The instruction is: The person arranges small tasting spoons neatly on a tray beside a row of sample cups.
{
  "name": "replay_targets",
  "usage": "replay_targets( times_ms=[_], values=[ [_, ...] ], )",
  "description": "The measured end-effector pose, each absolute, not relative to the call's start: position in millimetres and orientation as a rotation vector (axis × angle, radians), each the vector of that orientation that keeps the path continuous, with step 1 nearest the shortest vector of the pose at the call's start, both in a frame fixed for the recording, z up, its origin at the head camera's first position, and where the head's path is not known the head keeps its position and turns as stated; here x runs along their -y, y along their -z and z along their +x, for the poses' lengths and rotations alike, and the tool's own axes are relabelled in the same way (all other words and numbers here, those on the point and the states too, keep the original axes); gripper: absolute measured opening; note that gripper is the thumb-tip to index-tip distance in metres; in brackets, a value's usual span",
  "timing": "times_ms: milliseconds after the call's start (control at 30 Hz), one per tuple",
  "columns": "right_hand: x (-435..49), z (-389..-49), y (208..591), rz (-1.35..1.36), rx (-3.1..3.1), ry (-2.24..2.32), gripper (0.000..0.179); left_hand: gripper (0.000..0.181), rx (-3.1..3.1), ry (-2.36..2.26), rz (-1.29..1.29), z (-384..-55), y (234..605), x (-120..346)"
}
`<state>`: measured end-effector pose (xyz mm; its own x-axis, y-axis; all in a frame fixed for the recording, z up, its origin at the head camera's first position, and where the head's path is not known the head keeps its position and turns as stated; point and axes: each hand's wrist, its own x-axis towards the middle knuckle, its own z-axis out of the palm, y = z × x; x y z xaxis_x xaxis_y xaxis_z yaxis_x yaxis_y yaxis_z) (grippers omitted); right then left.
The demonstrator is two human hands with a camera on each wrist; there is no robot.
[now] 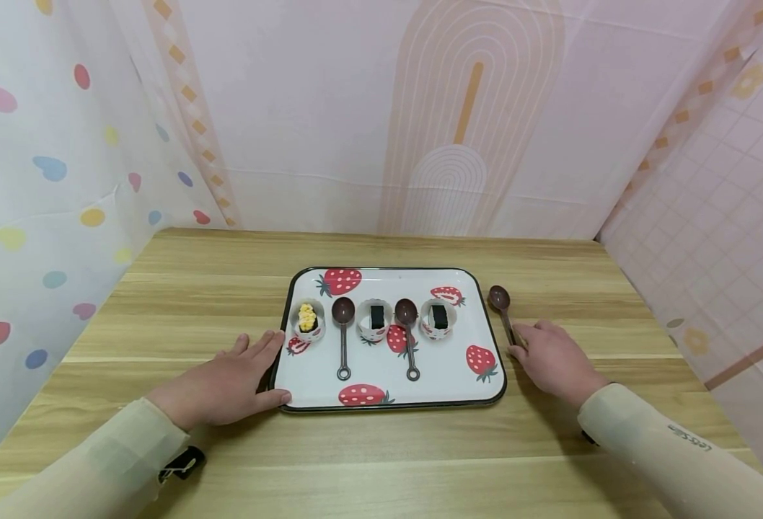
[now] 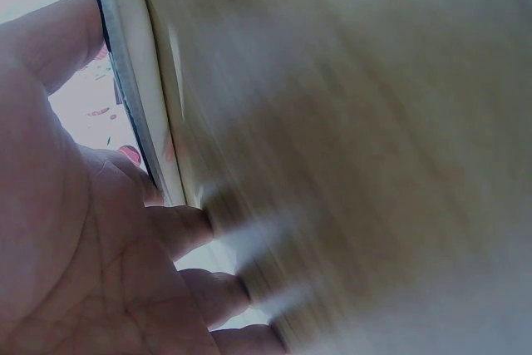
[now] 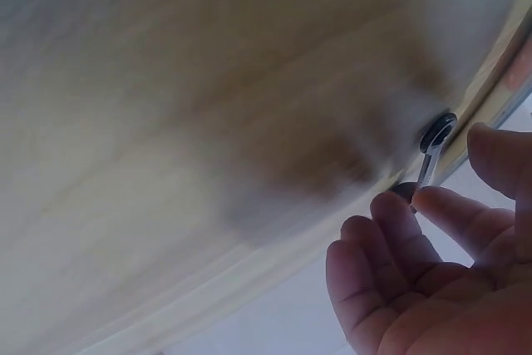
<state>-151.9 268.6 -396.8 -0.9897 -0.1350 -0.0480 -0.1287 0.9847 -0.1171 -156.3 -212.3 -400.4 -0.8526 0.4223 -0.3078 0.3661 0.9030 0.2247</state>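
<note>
A white tray point(image 1: 446, 375) with strawberry prints and a dark rim lies on the table. On it stand three paper cups. The left cup point(image 1: 320, 333) holds a yellow-topped sushi piece point(image 1: 307, 318); the middle cup point(image 1: 373, 334) and right cup point(image 1: 436, 333) hold seaweed-wrapped pieces. Between the cups lie two brown spoons, a left one point(image 1: 343, 311) and a right one point(image 1: 406, 313). A third brown spoon point(image 1: 500, 298) lies right of the tray. My right hand point(image 1: 555, 362) touches its handle with loosely bent fingers, thumb apart. My left hand point(image 1: 226, 380) rests spread against the tray's left edge.
The wooden table point(image 1: 381, 461) runs back to a patterned curtain point(image 1: 329, 130). A dotted curtain point(image 1: 50, 216) hangs on the left and a checked one point(image 1: 732, 216) on the right.
</note>
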Motion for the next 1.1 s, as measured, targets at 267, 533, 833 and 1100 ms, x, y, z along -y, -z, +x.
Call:
replay_targets(
  times_ms=[267, 533, 833, 1100],
  values=[
    [-268.3, -155.7, 398.3, -0.170, -3.027, 0.234, 0.032, 0.109, -2.719, -0.214, 0.583, -156.1, 399.4, 212.6],
    [-268.6, -158.4, 398.1, -0.150, -2.994, 0.271, 0.021, 0.110, -2.716, -0.216, 0.581, -155.8, 399.2, 212.6],
    [-267.6, -161.1, 398.2, -0.164, -2.980, 0.303, 0.020, 0.108, -2.722, -0.215, 0.593, -155.7, 399.5, 212.0],
    [-267.1, -162.3, 398.2, -0.150, -2.976, 0.315, 0.020, 0.107, -2.728, -0.220, 0.605, -155.0, 398.6, 212.6]
  ],
)
